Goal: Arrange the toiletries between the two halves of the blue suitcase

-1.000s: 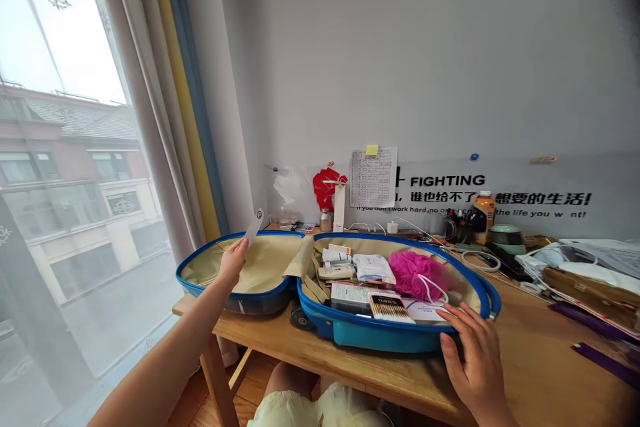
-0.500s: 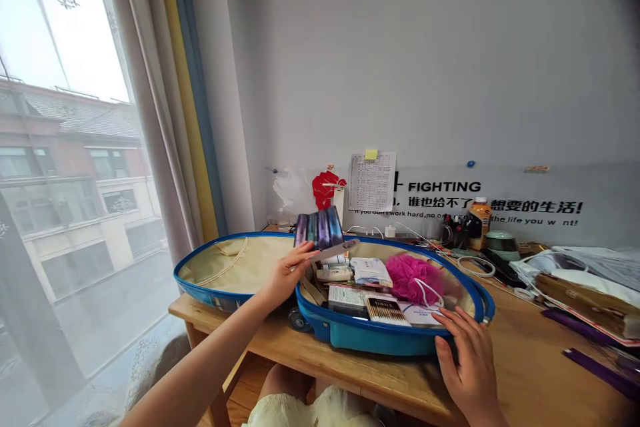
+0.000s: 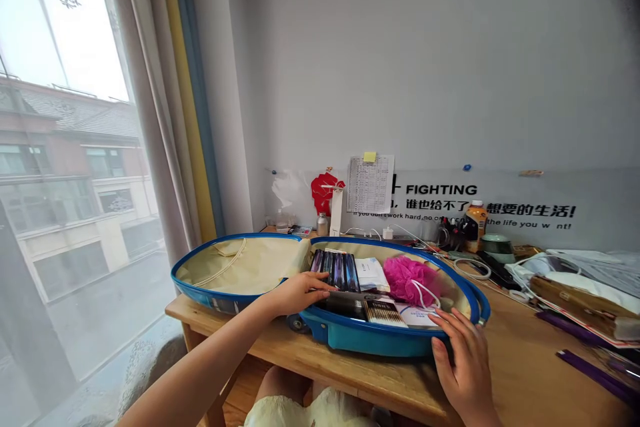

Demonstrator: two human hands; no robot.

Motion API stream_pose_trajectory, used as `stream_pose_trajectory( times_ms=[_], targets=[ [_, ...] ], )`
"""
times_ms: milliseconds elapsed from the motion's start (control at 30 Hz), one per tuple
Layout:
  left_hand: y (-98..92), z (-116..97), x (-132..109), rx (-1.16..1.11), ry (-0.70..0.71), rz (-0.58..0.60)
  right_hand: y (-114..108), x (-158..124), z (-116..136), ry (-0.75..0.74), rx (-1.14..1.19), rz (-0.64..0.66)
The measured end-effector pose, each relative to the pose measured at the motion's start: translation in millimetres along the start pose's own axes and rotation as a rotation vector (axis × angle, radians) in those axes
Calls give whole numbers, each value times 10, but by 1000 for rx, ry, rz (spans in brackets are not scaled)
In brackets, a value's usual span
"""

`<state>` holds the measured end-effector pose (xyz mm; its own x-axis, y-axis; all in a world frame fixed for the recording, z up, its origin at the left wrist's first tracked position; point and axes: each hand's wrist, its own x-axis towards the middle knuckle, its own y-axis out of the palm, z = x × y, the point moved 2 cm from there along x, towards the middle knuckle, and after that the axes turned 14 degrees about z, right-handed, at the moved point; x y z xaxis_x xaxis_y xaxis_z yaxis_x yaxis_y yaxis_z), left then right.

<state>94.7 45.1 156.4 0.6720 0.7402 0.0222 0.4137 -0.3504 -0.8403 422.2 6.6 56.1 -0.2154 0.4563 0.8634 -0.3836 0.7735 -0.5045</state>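
Note:
An oval blue hard-shell suitcase lies open on the wooden desk, its cream-lined lid half to the left. My left hand has its fingers and thumb at the near left edge of a flat, dark box with purple and blue stripes, which lies inside the suitcase. My right hand rests with spread fingers over the near right rim, holding nothing. Beside the striped box are a white packet, a pink bath puff with a white cord, a pack of cotton swabs and a white box.
On the right of the desk are a brown case, purple strips and white cables. Along the wall stand an orange bottle, a green-lidded jar and a small glass jar. A curtained window is at left.
My left hand has lowered the striped box from above the suitcase's left part down into it. The box now lies flatter. My right hand stays on the rim.

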Motion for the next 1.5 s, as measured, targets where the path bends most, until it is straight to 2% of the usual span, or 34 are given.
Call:
stream_pose_trajectory(
  times_ms=[100, 167, 367, 467, 533, 667, 733, 833, 933, 1067, 1200, 1333, 1500],
  targets=[
    [1, -59, -55, 83, 4, 102, 11, -4, -7, -2, -1, -4],
    [30, -69, -67, 125, -2, 123, 19, -11, -15, 5, 3, -4],
    [143, -63, -65, 219, -48, 38, 30, -27, -35, 12, -5, 7],
    [200, -68, -164, 247, -66, -89, 15, -20, -30, 9, 5, 13],
    [250, -5, -308, 272, -107, -226, -3, -12, -23, 7, 5, 11],
    [349, 347, -748, 346, -319, -551, -45, 10, -25, -28, -15, 14],
    [370, 563, -981, 377, -455, -661, -64, 22, -52, -39, -24, 11],
    [341, 784, -1246, 425, -572, -747, -91, 50, -114, -44, -43, -5],
    [278, 850, -1369, 459, -579, -738, -124, 98, -158, -92, -55, -18],
    [234, 824, -1370, 433, -510, -687, -203, 168, -176, -161, -82, -19],
    [270, 787, -1280, 331, -419, -661, -304, 197, -233, -172, -70, -17],
    [369, 696, -1148, 288, -374, -658, -383, 195, -448, -90, -47, 44],
    [550, 465, -952, 319, -352, -689, -528, 304, -780, 53, -32, 73]
  ],
)
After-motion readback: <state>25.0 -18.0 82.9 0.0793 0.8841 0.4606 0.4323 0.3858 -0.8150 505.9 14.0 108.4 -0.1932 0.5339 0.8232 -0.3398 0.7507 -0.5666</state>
